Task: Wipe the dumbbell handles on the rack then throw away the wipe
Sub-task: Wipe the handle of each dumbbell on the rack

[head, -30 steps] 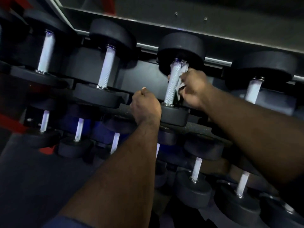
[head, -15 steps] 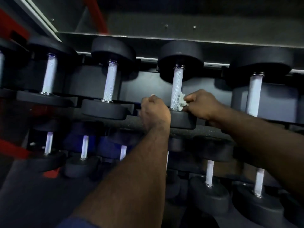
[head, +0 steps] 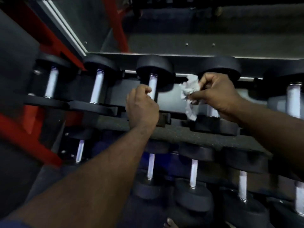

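Black dumbbells with pale handles stand in a row on the upper shelf of the rack (head: 205, 137). My left hand (head: 141, 109) has its fingers curled around the lower part of one dumbbell handle (head: 153, 84). To its right, my right hand (head: 217, 92) pinches a crumpled white wipe (head: 190, 91), which hangs free in the air between that handle and the neighbouring dumbbell (head: 218, 66). My right hand covers most of the neighbour's handle; only a short piece (head: 213, 112) shows below it.
More dumbbells sit left (head: 97, 84) and far right (head: 293, 99) on the same shelf. A lower row (head: 193, 173) lies beneath it. A red frame bar (head: 28, 140) crosses the left side, and a mirrored wall panel (head: 181, 43) rises behind the rack.
My right hand lifted the wipe off the middle handle and moved right, in front of the neighbouring dumbbell. My left hand shifted from the rack edge up onto the wiped handle. The view tilted up.
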{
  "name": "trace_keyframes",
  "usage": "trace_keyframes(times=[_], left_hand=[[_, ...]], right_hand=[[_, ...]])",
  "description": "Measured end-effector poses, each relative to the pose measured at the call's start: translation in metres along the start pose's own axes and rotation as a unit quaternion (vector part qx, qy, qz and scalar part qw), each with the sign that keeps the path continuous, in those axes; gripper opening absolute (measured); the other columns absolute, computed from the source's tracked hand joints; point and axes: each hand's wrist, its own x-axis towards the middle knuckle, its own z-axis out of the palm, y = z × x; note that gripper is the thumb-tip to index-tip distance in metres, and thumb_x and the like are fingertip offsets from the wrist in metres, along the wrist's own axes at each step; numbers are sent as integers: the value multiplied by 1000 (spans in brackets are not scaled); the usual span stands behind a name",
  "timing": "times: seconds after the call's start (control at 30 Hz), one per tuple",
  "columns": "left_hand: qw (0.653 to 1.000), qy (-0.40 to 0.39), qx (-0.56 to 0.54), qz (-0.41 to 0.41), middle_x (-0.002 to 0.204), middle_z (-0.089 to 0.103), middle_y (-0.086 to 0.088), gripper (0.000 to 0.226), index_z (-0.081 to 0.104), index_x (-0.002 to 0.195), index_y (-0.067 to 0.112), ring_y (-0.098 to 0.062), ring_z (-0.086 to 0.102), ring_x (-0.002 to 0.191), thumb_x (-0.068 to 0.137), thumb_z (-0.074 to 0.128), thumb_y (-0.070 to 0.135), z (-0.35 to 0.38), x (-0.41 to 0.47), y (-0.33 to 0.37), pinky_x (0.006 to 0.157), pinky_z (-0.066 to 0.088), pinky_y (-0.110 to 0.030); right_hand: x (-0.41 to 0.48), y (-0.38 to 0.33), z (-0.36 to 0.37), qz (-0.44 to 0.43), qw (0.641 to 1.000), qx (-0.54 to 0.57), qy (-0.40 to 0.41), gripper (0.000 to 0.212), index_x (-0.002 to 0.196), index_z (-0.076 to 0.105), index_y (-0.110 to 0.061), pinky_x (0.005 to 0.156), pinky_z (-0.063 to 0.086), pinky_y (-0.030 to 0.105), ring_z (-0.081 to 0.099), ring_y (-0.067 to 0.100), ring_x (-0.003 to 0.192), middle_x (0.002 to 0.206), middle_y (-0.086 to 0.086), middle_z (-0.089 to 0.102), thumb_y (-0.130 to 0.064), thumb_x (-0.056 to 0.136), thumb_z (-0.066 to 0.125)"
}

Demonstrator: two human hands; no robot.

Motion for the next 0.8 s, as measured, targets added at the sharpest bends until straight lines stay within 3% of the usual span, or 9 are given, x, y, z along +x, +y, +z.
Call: trace_keyframes(times=[0.1, 0.2, 0.3, 0.4, 0.5, 0.6, 0.7, 0.8], left_hand=[[991, -50, -8, -126, 125, 61, -10, 23, 65, 116, 16, -29, 58, 116, 97, 55, 7, -12, 28, -19, 95, 39, -30], [966, -92, -23, -240, 136, 59, -16, 31, 60, 129, 9, -34, 57, 124, 100, 49, 11, -1, 40, -32, 98, 43, -33], [944, -71, -54, -317, 135, 61, -19, 34, 57, 133, 7, -37, 57, 123, 101, 45, 11, 10, 43, -41, 97, 47, -36], [938, -16, -73, -338, 132, 64, -17, 31, 62, 126, 11, -35, 58, 121, 102, 42, 12, 12, 42, -41, 90, 42, -34], [940, -19, -54, -335, 132, 66, -17, 30, 66, 121, 11, -35, 57, 122, 102, 43, 15, 11, 41, -39, 93, 42, -36], [944, -31, -52, -326, 126, 69, -17, 31, 69, 115, 10, -36, 60, 117, 100, 43, 14, 11, 45, -39, 93, 44, -37], [945, -28, -55, -320, 124, 70, -16, 31, 71, 112, 9, -35, 60, 115, 98, 43, 14, 13, 43, -41, 92, 42, -36], [948, -24, -50, -313, 122, 69, -13, 30, 71, 108, 10, -31, 55, 105, 97, 44, 15, 18, 43, -48, 83, 34, -34]], right_hand=[[5, -9, 52, 24, 998, -37, -48, 31, 81, 64, -7, 59, 62, 42, 74, 30, 64, 72, 14, 74, 8, 67, 88], [17, 0, 84, 57, 995, -61, 48, 25, 80, 71, -5, 55, 62, 34, 74, 21, 58, 66, 6, 74, -10, 69, 93], [40, 22, 104, 35, 987, -102, 117, 17, 74, 74, -13, 56, 59, 27, 71, 9, 55, 67, -4, 73, -15, 71, 91], [38, 42, 125, -7, 983, -182, 22, 10, 77, 81, -25, 73, 56, 21, 69, -2, 71, 78, -11, 77, -21, 70, 88], [41, 43, 129, 9, 975, -218, -49, 9, 79, 82, -28, 84, 52, 16, 69, -1, 82, 84, -13, 78, -22, 74, 87], [59, 44, 122, 71, 960, -266, -40, 7, 72, 81, -25, 76, 57, 25, 70, 10, 78, 73, -8, 75, -19, 75, 78], [58, 58, 121, 99, 957, -270, -35, 7, 68, 76, -18, 59, 46, 18, 63, 7, 65, 64, -7, 70, -16, 75, 74], [48, 59, 117, 157, 969, -167, -89, 21, 69, 73, -10, 61, 44, 28, 56, 11, 63, 66, 3, 68, -29, 65, 80]])
